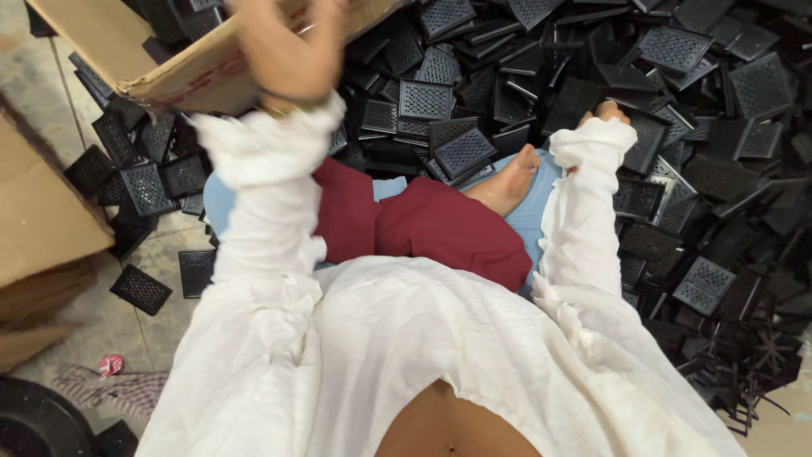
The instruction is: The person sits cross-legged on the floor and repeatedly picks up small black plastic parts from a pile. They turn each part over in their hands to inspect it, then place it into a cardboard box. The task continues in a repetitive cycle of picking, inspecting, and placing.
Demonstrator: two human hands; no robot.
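Observation:
My left hand (288,51) is raised at the top left, blurred, over the edge of an open cardboard box (127,51); its fingers run out of the frame, so what it holds is hidden. My right hand (607,110) pokes just past a white sleeve and rests on a big heap of black square plastic grilles (677,101); its fingers are covered. One grille (463,150) lies just beyond my bare foot (507,182). I sit on a light blue mat (222,203) in a white garment and maroon trousers.
Loose grilles (140,289) lie scattered on the tiled floor at left. Flattened cardboard (38,228) sits at the far left, and a black round object (34,423) at the bottom left corner. Thin black plastic frames (753,372) pile up at the lower right.

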